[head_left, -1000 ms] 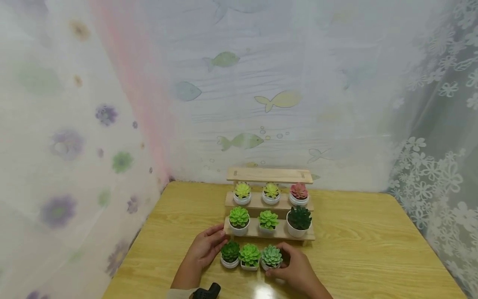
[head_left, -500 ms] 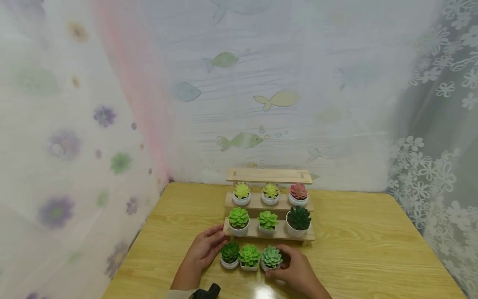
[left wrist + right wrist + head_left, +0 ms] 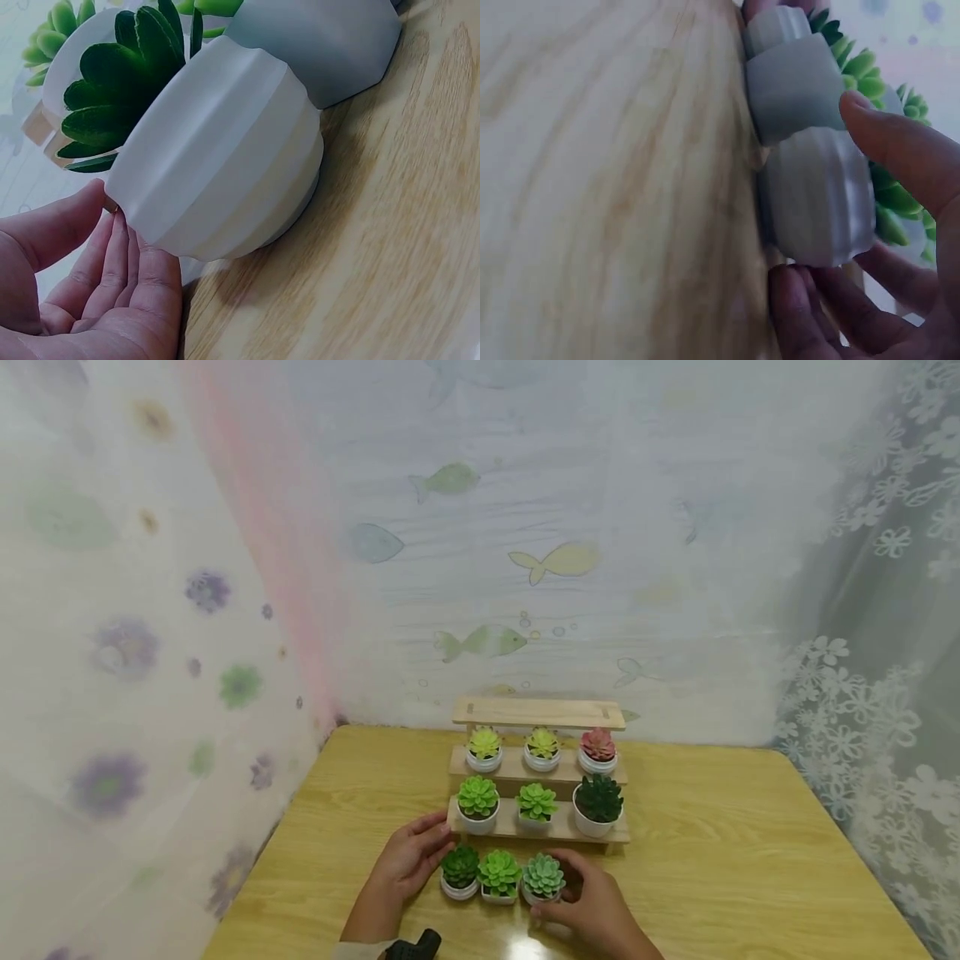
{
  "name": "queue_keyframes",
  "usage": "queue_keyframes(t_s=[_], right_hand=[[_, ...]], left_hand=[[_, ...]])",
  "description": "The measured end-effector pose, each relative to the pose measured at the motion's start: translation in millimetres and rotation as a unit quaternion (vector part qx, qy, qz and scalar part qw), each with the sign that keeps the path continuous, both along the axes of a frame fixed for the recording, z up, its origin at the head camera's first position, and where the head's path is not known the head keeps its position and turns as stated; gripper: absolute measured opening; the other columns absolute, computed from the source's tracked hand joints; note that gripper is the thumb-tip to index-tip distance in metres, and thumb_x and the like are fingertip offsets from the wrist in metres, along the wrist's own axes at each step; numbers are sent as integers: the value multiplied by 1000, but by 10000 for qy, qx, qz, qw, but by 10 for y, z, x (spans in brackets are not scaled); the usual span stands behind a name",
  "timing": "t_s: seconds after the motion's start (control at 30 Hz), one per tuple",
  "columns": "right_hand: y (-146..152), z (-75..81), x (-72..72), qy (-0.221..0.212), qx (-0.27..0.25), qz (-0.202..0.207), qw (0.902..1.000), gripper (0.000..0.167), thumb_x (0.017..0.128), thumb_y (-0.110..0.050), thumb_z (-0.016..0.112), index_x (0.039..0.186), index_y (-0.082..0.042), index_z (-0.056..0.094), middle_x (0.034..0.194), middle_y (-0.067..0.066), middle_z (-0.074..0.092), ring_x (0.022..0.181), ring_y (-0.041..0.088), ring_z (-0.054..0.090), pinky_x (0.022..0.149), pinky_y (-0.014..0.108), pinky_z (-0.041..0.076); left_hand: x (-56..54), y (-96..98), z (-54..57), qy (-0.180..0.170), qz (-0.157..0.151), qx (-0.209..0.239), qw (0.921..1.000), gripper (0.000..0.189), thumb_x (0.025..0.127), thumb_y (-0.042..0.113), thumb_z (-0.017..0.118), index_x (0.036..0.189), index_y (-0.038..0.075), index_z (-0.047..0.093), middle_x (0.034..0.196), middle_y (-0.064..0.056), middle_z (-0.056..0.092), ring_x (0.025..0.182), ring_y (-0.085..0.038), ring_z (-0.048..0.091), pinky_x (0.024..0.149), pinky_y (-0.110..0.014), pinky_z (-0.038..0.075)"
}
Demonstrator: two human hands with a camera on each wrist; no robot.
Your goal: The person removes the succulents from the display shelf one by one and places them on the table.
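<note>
A row of three small white pots with artificial succulents stands on the table in the head view: a dark green one (image 3: 460, 870), a bright green one in a square pot (image 3: 499, 875) and a pale green one (image 3: 543, 877). My right hand (image 3: 594, 900) holds the pale green succulent's ribbed pot (image 3: 821, 199), thumb on one side and fingers curled on the other. Behind the row is a tiered wooden plant stand (image 3: 562, 832). Its lower left end is pinched between thumb and fingers of my left hand (image 3: 408, 858), beside the dark green succulent's pot (image 3: 225, 150).
The stand's lower step bears two bright green succulents and a larger dark green one (image 3: 597, 799). On its middle step are two yellow-green ones and a red one (image 3: 597, 746). Patterned curtains (image 3: 480, 568) hang behind the wooden table (image 3: 712, 843). A black device (image 3: 415, 946) sits at my left wrist.
</note>
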State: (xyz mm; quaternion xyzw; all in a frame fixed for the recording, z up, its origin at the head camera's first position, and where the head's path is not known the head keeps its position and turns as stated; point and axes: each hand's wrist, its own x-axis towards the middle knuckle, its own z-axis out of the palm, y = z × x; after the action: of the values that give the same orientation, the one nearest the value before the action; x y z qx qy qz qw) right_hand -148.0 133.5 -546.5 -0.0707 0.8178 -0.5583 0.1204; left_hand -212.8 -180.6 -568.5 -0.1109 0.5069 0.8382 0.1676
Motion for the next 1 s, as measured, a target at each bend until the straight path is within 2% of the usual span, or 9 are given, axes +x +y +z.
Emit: queue_keyframes(t_s=[0.1,0.3,0.67,0.87,1.0], right_hand=[[16,38,20,152,247,-78,9995,80,71,-38,97,138,-14,61,129,8,69,108,20,69,84,29,60],[18,230,58,873,848,-337,9920,77,67,-42,97,133,-20,65,130,1,69,121,29,65,92,37,59],[-9,607,133,1083,748,-763,9884,68,71,-25,97,131,-17,68,131,-2,70,121,24,66,94,40,59],[27,803,94,1706,747,-924,9782,62,73,-25,96,128,-23,69,124,-11,70,113,19,68,90,41,60],[83,897,29,2195,741,-922,9684,60,73,-27,96,126,-30,68,119,-15,68,109,14,68,84,35,62]], left_hand=[[3,2,1,-43,-19,31,10000,55,100,7,68,149,-4,46,113,-7,71,104,-18,70,94,-31,58],[13,-1,16,-4,-11,22,10000,55,101,7,67,149,-5,45,112,-6,72,104,-18,70,94,-31,58],[21,-2,14,-30,-61,-24,10000,53,101,7,66,149,-4,46,113,-6,72,105,-18,70,94,-31,58],[19,-7,20,-35,-55,-13,10000,52,101,7,67,148,-3,47,112,-6,72,105,-18,70,93,-30,58],[6,0,33,14,-26,-32,10000,52,101,6,66,148,-4,47,110,-5,72,105,-18,71,94,-31,58]])
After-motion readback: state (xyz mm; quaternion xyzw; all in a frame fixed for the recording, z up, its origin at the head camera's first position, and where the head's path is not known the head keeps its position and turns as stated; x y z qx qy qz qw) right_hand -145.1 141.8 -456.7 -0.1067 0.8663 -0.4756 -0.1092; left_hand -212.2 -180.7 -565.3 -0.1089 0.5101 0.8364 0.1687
